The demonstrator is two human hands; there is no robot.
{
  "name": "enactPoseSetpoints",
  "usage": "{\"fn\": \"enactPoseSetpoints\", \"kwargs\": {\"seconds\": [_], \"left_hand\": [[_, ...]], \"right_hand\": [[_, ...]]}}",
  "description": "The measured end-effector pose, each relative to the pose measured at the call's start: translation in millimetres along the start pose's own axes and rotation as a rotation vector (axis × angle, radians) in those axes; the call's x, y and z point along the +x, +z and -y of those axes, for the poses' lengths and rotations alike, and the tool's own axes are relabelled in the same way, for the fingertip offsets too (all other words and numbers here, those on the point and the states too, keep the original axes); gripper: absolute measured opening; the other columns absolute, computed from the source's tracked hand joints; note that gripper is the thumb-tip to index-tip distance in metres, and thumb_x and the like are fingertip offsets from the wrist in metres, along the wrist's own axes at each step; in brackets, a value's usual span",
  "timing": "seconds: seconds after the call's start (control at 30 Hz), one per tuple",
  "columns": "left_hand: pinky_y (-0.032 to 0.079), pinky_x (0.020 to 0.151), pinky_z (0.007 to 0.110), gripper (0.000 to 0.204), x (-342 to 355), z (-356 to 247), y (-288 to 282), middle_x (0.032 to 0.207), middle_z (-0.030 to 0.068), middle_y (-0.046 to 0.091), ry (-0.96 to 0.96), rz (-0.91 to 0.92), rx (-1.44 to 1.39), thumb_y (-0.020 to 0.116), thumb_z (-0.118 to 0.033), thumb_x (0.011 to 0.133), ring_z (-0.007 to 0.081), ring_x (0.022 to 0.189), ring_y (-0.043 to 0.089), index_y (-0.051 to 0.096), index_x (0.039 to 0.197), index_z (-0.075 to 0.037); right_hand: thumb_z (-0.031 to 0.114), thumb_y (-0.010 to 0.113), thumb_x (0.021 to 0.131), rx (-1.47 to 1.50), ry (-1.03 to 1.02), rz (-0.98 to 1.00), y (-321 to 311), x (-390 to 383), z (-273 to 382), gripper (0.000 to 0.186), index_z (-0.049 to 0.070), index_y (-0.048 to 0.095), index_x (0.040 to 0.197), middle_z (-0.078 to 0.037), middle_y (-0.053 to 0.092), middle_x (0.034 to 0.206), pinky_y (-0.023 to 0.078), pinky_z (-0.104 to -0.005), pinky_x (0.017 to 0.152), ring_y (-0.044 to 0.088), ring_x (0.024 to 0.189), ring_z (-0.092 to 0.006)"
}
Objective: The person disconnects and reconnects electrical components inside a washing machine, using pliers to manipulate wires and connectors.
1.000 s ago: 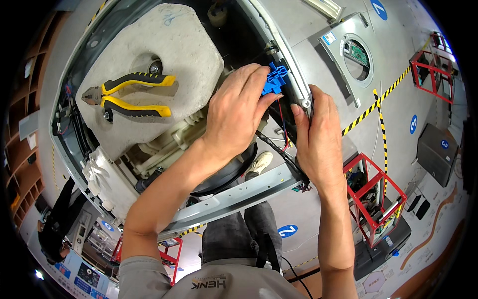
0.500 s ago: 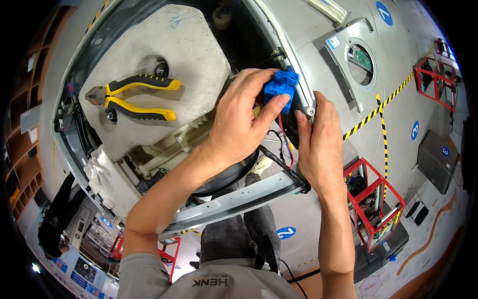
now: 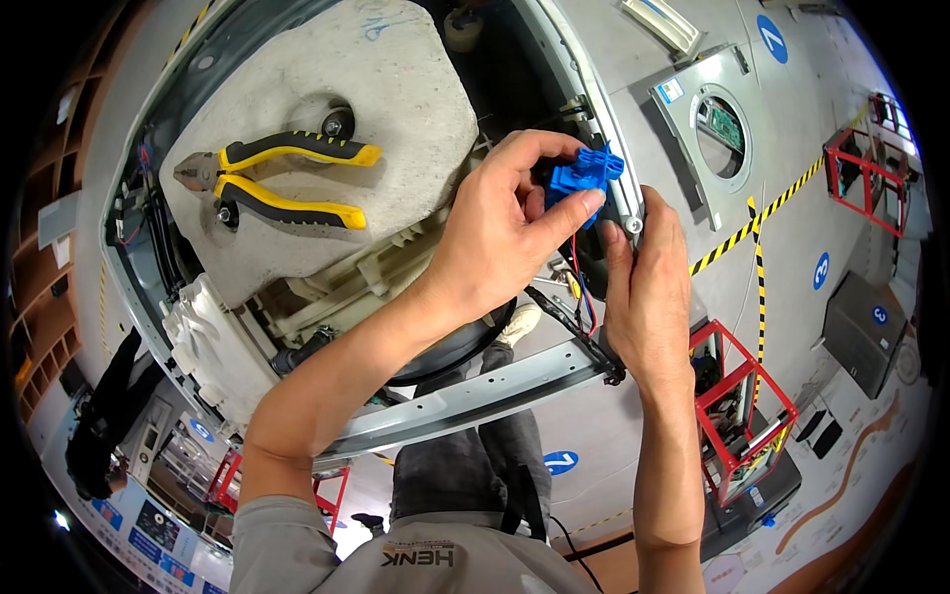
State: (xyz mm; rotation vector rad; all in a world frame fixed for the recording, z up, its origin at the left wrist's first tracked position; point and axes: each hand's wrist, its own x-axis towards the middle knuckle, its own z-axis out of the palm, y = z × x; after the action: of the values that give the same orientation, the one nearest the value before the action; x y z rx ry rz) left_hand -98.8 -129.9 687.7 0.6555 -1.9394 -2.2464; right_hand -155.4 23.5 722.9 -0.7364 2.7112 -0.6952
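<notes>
My left hand [image 3: 505, 218] is closed on a blue plastic part [image 3: 582, 173] with red and blue wires below it. My right hand [image 3: 648, 287] grips the right edge of the metal frame [image 3: 597, 129] of an opened appliance, thumb inside the rail, just below the blue part. Yellow-and-black pliers [image 3: 277, 168] lie open on the grey concrete block [image 3: 376, 79] inside the casing. A black cable bundle [image 3: 564, 322] runs down to the near crossbar [image 3: 450, 401].
A metal panel [image 3: 678, 134] with a round opening lies to the right. Red wire-frame stands [image 3: 742, 421] and a dark box [image 3: 856, 332] are farther right. Black-and-yellow tape [image 3: 722, 252] marks the floor. A person in dark clothes [image 3: 104, 416] is at the lower left, beside wooden shelving [image 3: 49, 262].
The blue part and my left hand have moved to the right and slightly down. The part has turned. My right hand has also shifted slightly right and down, still on the rail.
</notes>
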Motion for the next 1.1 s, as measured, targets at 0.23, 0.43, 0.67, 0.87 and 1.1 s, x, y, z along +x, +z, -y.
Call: {"fn": "enactPoseSetpoints", "kwargs": {"seconds": [0.23, 0.43, 0.67, 0.87, 1.1], "left_hand": [[0.038, 0.059, 0.021, 0.025, -2, -1, 5, 0.094, -0.0009, 0.057, 0.034, -0.003, -0.114, 0.067, -0.013, 0.096, 0.0041, 0.068, 0.042, 0.063, 0.118, -0.003], [0.042, 0.068, 0.02, 0.023, -2, -2, 2, 0.1, 0.0005, 0.063, 0.133, 0.007, 0.136, 0.065, -0.015, 0.099, 0.0051, 0.076, 0.05, 0.063, 0.119, -0.003], [0.05, 0.086, 0.032, 0.016, 3, -2, -5, 0.107, 0.0111, 0.067, 0.45, 0.033, 0.275, 0.067, -0.008, 0.094, 0.0214, 0.097, 0.064, 0.065, 0.107, 0.001], [0.051, 0.087, 0.033, 0.013, 0, -6, -6, 0.105, 0.0125, 0.069, 0.478, 0.035, 0.299, 0.068, -0.004, 0.091, 0.0243, 0.098, 0.065, 0.065, 0.103, 0.001], [0.05, 0.077, 0.033, 0.012, 2, -2, -2, 0.1, 0.0121, 0.069, 0.663, -0.164, 0.594, 0.069, -0.004, 0.09, 0.0239, 0.088, 0.064, 0.065, 0.1, 0.001]], "right_hand": [[0.01, 0.066, 0.093, -0.007, 0.019, 0.012, -1, 1, 2, 0.044, -0.004, 0.048, 0.131, -0.023, 0.059, 0.109, 0.047, -0.0475, 0.087, 0.058, 0.101, -0.0399], [0.01, 0.065, 0.093, 0.006, -0.001, 0.007, 0, 1, -1, 0.044, -0.003, 0.048, 0.131, -0.022, 0.059, 0.111, 0.047, -0.047, 0.088, 0.058, 0.103, -0.0402], [0.011, 0.065, 0.093, 0.007, 0.008, 0.01, -1, 1, -2, 0.043, -0.003, 0.049, 0.131, -0.021, 0.059, 0.111, 0.048, -0.0468, 0.087, 0.058, 0.103, -0.0392], [0.011, 0.065, 0.093, -0.004, 0.014, 0.012, -1, 0, -2, 0.043, -0.002, 0.049, 0.131, -0.021, 0.059, 0.112, 0.049, -0.0463, 0.087, 0.059, 0.103, -0.0383], [0.011, 0.065, 0.094, -0.005, 0.017, 0.023, -1, 1, -1, 0.042, -0.003, 0.049, 0.131, -0.021, 0.059, 0.111, 0.048, -0.0466, 0.088, 0.058, 0.104, -0.0383]]}}
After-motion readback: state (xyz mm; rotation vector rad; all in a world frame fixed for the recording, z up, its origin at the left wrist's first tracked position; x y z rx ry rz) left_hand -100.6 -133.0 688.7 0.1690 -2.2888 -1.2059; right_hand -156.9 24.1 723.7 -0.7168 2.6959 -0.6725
